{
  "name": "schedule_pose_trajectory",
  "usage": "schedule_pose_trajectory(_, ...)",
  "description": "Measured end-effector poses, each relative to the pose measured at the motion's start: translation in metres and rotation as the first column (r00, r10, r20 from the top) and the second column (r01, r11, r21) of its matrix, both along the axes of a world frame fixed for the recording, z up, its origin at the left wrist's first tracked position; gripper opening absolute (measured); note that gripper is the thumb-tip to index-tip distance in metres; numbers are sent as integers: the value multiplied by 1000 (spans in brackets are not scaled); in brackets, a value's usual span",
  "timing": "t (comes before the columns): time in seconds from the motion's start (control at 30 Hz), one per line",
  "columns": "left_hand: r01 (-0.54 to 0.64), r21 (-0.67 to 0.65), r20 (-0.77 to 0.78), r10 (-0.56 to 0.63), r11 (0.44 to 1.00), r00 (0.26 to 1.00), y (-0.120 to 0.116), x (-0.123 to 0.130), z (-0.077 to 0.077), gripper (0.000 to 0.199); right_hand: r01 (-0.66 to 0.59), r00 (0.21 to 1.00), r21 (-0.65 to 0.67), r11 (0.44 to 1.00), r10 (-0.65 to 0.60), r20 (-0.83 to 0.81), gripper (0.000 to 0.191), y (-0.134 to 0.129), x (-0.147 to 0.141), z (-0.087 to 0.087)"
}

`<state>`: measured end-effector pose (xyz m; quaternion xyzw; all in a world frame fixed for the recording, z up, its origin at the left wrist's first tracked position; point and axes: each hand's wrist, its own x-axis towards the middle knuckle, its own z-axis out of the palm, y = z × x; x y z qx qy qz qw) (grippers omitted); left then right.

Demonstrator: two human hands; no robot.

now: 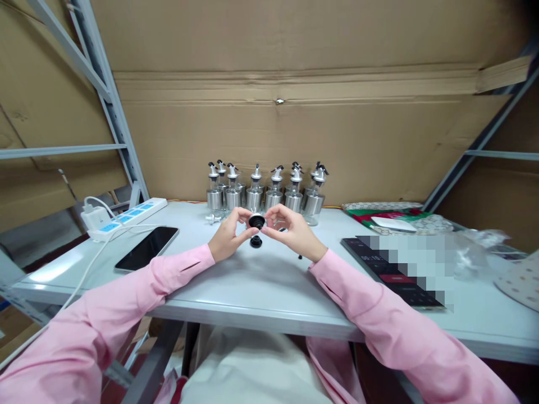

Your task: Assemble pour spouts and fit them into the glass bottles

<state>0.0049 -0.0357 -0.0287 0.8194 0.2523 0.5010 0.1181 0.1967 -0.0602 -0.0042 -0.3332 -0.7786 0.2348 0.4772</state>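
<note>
Both hands meet above the middle of the white table [202,292]. My left hand [231,233] pinches one side of a pourer stopper [256,221] with a black ribbed underside, and my right hand [290,229] grips its other side. The stopper's dark end faces me. Just below it, a second black round stopper part [255,242] lies on the table. A small black piece [300,257] is by my right wrist. Behind the hands stand several glass oil bottles [255,196] with steel sleeves and pourer tops, in rows. Small clear parts [213,219] lie before them at the left.
To the left are a black phone [147,248], a white power strip [130,217] and its cables. On the right lie a tablet-like timer screen [391,275], a patterned cloth [357,210] and a clear plastic bag [475,252]. Cardboard [295,134] walls the back.
</note>
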Motion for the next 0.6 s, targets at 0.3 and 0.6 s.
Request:
schedule_pose_trajectory(0.3, 65, 22, -30, -65, 998, 997, -2, 0, 0, 35, 12, 1000, 92, 996, -12, 1, 20, -5, -2, 1)
schedule_pose_trajectory(0.6, -50, 364, -165, 118, 930, 979, 0, -5, 3, 26, 27, 999, 68, 997, -29, 23, 22, -4, -3, -1)
